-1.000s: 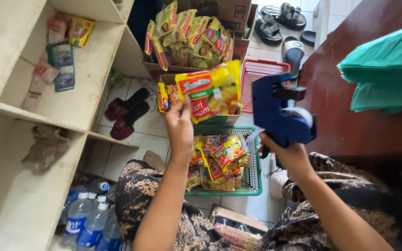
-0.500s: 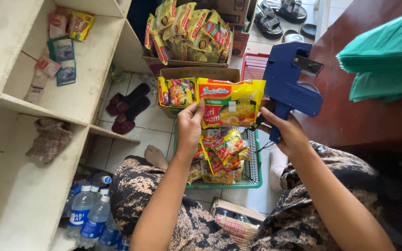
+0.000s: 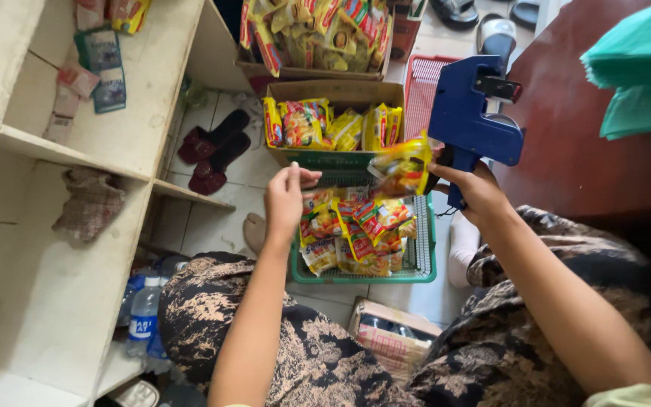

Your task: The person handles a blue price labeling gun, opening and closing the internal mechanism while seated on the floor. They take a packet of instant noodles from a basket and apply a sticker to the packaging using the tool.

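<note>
My right hand (image 3: 478, 193) grips a blue price-label gun (image 3: 472, 119), held up beside a dark wooden table. A yellow noodle packet (image 3: 399, 167) is blurred in the air just left of the gun, above a green wire basket (image 3: 363, 277) that holds several noodle packets (image 3: 356, 226). My left hand (image 3: 286, 202) hovers at the basket's left edge with its fingers pinched together and nothing visible in them. Behind the basket stands an open cardboard box (image 3: 340, 94) with more packets upright in it.
White wooden shelves (image 3: 77, 143) rise on the left, with a water bottle (image 3: 143, 313) low down. Maroon slippers (image 3: 212, 151) lie on the tiled floor. A red basket (image 3: 420, 83), a second packet box (image 3: 318, 30) and folded green cloth (image 3: 638, 71) on the table (image 3: 574, 151) surround me.
My left hand has let go of the yellow packet it held up and dropped toward the basket. The packet now moves right, blurred. The label gun stays raised.
</note>
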